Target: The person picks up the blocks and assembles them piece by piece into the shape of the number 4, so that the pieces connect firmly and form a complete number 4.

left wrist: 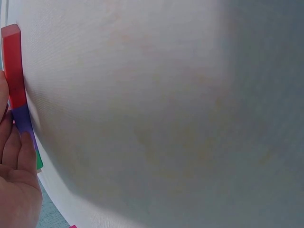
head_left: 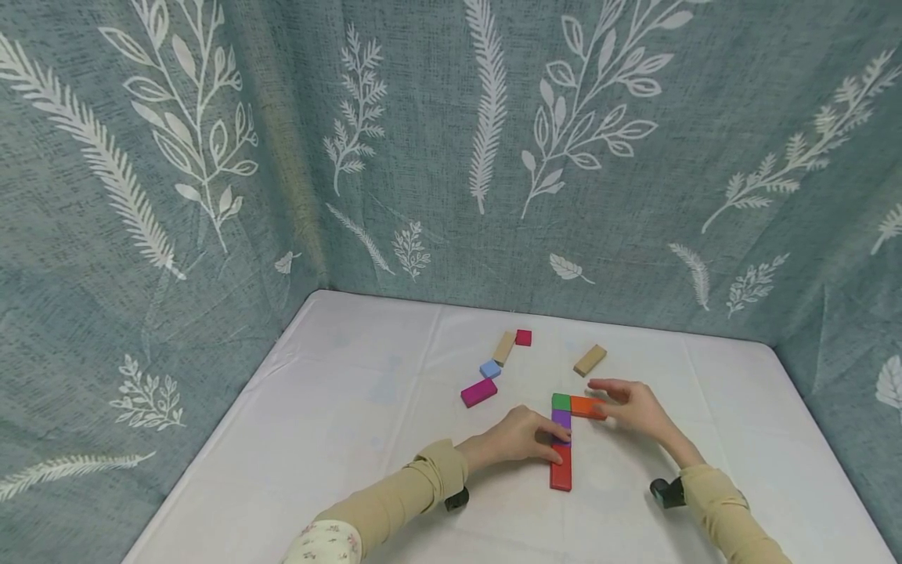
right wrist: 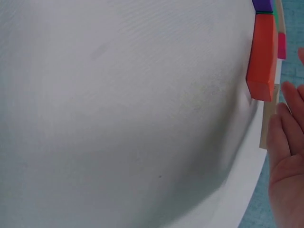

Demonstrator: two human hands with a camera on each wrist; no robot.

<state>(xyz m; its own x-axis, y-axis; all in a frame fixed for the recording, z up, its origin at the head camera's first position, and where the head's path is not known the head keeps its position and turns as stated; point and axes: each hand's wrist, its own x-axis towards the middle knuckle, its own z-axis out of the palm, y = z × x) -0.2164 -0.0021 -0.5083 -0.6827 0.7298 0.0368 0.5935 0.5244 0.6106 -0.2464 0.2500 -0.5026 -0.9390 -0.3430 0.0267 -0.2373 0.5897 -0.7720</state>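
Note:
In the head view, a red block (head_left: 561, 474), a purple block (head_left: 561, 420) and a green block (head_left: 561, 401) form a straight line. An orange block (head_left: 583, 406) joins the green one at a right angle. My left hand (head_left: 517, 435) rests on this line, its fingertips on the purple block and its thumb on the red one. My right hand (head_left: 636, 407) is at the orange block's outer end, thumb near or touching it, forefinger raised apart. In the right wrist view, extended fingers (right wrist: 280, 137) stand beyond the orange block (right wrist: 262, 57).
Farther back on the white-covered table (head_left: 338, 407) lie a magenta block (head_left: 479, 392), a blue block (head_left: 490, 369), a plain wooden block (head_left: 504, 348) and a small crimson block (head_left: 524, 338). Another wooden block (head_left: 590, 360) lies behind the orange one. Patterned curtains (head_left: 437, 157) surround the table.

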